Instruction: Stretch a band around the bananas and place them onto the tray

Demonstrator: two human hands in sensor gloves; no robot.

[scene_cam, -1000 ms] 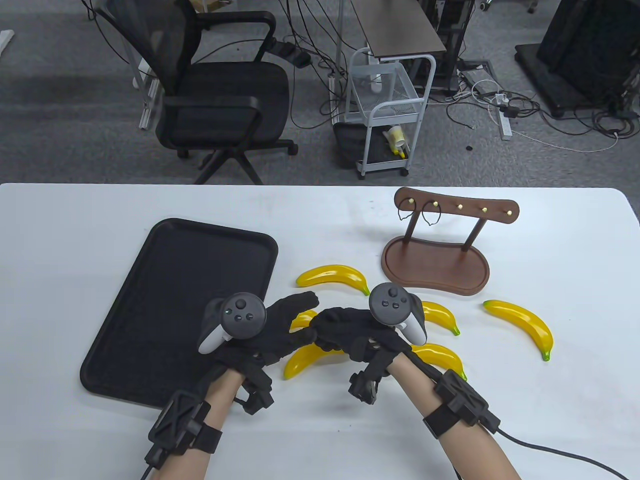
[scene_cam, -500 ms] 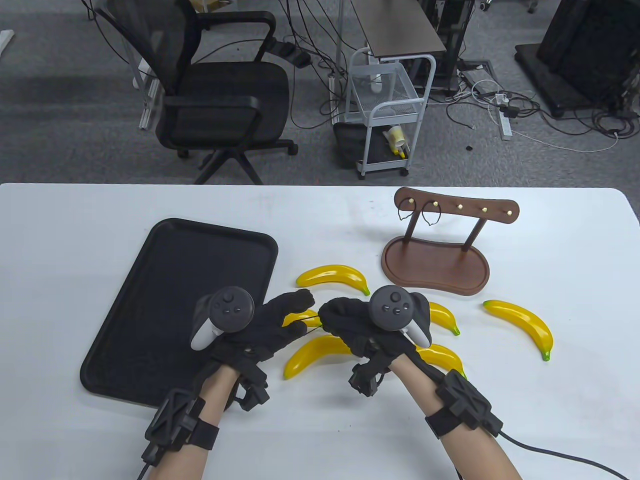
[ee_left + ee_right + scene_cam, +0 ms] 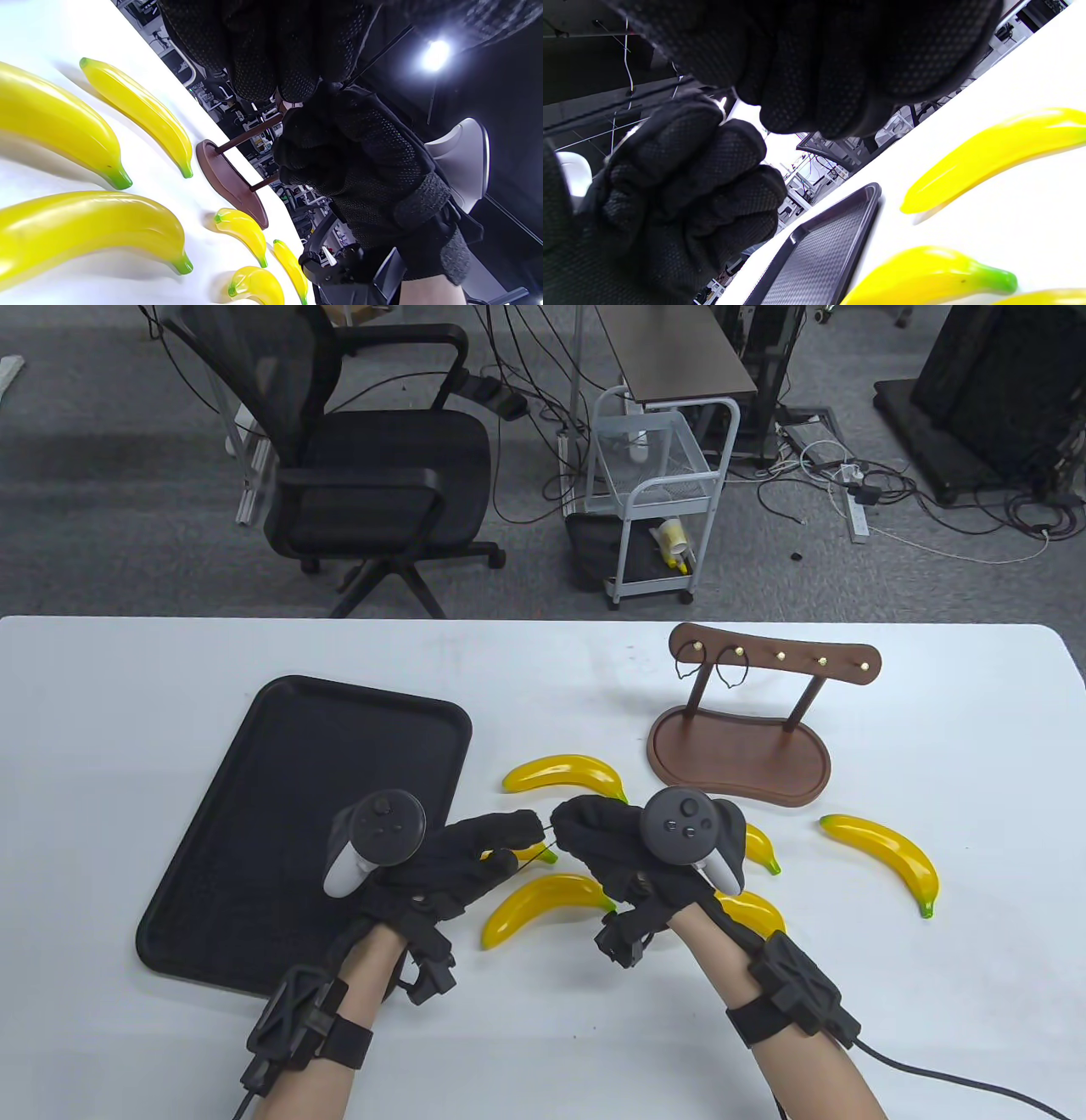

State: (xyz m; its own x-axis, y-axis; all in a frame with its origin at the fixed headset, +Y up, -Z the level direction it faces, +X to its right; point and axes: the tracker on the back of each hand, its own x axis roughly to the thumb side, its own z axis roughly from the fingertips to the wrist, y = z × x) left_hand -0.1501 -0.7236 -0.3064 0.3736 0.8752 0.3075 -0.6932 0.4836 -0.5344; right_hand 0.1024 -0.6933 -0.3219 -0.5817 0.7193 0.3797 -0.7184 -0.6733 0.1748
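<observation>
The left hand (image 3: 458, 861) and right hand (image 3: 607, 840) have drawn apart, each pinching the thin band (image 3: 545, 840), now stretched above the bananas (image 3: 543, 903).

Six bananas (image 3: 564, 774), one tray (image 3: 280, 780), one rack (image 3: 738, 746), two hands (image 3: 475, 857).

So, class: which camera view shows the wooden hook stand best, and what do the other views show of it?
The table view: the whole wooden hook stand shows, base, two posts and the pegged top bar with two thin loops hanging from it. The left wrist view catches only its base edge and posts, behind the gloved fingers. The right wrist view shows none of it.
</observation>
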